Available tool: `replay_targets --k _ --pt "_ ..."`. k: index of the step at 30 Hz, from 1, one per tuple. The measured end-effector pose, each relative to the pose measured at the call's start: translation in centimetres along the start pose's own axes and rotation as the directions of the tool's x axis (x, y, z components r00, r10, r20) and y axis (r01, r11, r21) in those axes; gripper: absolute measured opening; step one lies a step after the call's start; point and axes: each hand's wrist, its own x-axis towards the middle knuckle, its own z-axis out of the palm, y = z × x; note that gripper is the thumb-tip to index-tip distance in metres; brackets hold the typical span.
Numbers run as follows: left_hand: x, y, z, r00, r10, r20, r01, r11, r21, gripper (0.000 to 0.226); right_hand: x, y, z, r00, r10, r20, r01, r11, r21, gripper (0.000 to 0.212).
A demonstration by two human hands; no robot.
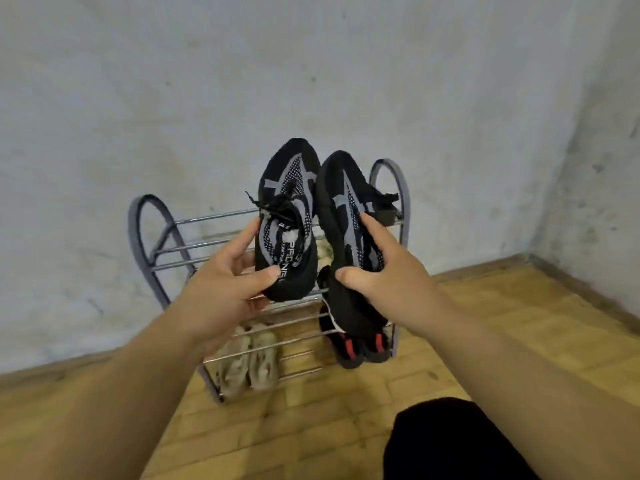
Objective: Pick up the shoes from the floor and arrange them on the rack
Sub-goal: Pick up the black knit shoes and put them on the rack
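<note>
Left hand (225, 285) grips one black-and-grey knit sneaker (287, 216), right hand (377, 271) grips its twin (346, 209). Shoes are side by side, toes pointing away. Grey tubular metal shoe rack (145, 237) is dead ahead, just beneath, equally near both hands.

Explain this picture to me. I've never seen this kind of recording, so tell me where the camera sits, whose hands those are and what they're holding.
There is no machine here. A person wears one wide-angle camera on the head, looking forward and down, so the two arms reaching in are that person's own. The left hand grips the left sneaker and the right hand grips the right sneaker, with the fingers curled round each. Both sneakers are black and grey, with their toes pointing away. Behind them a metal rack stands on the wooden floor against a wall. Low in it sit beige shoes and black-and-red shoes. The held pair is not yet on the rack.
</note>
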Motion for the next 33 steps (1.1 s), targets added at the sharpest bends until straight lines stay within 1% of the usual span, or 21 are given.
replay_targets --k 2,3,5,6,8,11,15,17,18,20,22,25,28,31,33 --pt "-2.3 -0.5 -5.4 0.997 -0.051 -0.050 0.050 0.998 -0.025 0.070 0.6 -0.8 2.3 0.994 -0.014 0.107 0.026 0.994 -0.106 0.085" --pt "-3.5 -1.2 -7.9 0.993 -0.106 -0.050 0.103 0.994 -0.044 0.071 0.7 -0.6 3.4 0.989 -0.007 0.150 0.032 0.986 -0.162 0.086" --pt "-5.9 -3.2 -12.2 0.966 -0.257 -0.031 0.254 0.964 -0.085 0.081 0.5 0.5 5.5 0.964 0.062 0.259 0.009 0.964 -0.264 0.088" --pt "-6.7 -4.0 -14.0 0.941 -0.337 -0.022 0.334 0.939 -0.082 0.080 0.4 1.3 6.5 0.941 0.117 0.317 -0.010 0.948 -0.319 0.088" --pt "-7.4 -5.5 -16.7 0.883 -0.469 -0.022 0.468 0.882 -0.049 0.064 0.0 2.7 7.4 0.884 0.226 0.409 -0.026 0.897 -0.441 0.087" --pt "-7.5 -7.2 -19.1 0.789 -0.614 -0.008 0.614 0.789 0.037 0.061 -0.4 3.6 8.0 0.814 0.368 0.449 -0.085 0.840 -0.536 0.084" --pt "-7.0 -8.9 -19.9 0.682 -0.718 -0.139 0.730 0.679 0.073 0.044 0.5 5.1 10.2 0.750 0.481 0.454 -0.208 0.823 -0.529 0.085" --pt "-5.9 -9.8 -20.1 0.659 -0.727 -0.195 0.750 0.654 0.097 0.041 1.2 6.3 11.7 0.724 0.511 0.463 -0.261 0.824 -0.502 0.086" --pt "-5.3 -10.3 -20.1 0.659 -0.722 -0.213 0.750 0.652 0.112 0.040 1.5 7.0 12.6 0.714 0.522 0.467 -0.281 0.824 -0.491 0.087" --pt "-4.2 -11.6 -20.3 0.673 -0.706 -0.221 0.737 0.667 0.111 0.041 2.1 8.3 14.3 0.699 0.540 0.469 -0.299 0.816 -0.494 0.089" --pt "-3.4 -13.2 -20.6 0.692 -0.692 -0.207 0.715 0.696 0.063 0.044 2.8 9.5 16.1 0.707 0.542 0.455 -0.292 0.809 -0.510 0.089" --pt "-2.6 -17.3 -21.1 0.721 -0.659 -0.214 0.668 0.743 -0.041 0.049 4.9 11.8 19.3 0.741 0.519 0.426 -0.279 0.815 -0.508 0.087" --pt "-1.1 -22.2 -20.6 0.757 -0.605 -0.246 0.594 0.795 -0.124 0.055 7.6 14.8 22.8 0.804 0.476 0.357 -0.288 0.836 -0.468 0.089" --pt "1.4 -26.0 -20.1 0.792 -0.532 -0.301 0.507 0.847 -0.162 0.059 10.3 17.4 26.2 0.868 0.405 0.289 -0.276 0.875 -0.398 0.087" --pt "3.8 -28.2 -19.9 0.805 -0.486 -0.339 0.464 0.873 -0.150 0.060 12.3 19.3 28.3 0.894 0.361 0.265 -0.245 0.890 -0.384 0.084"
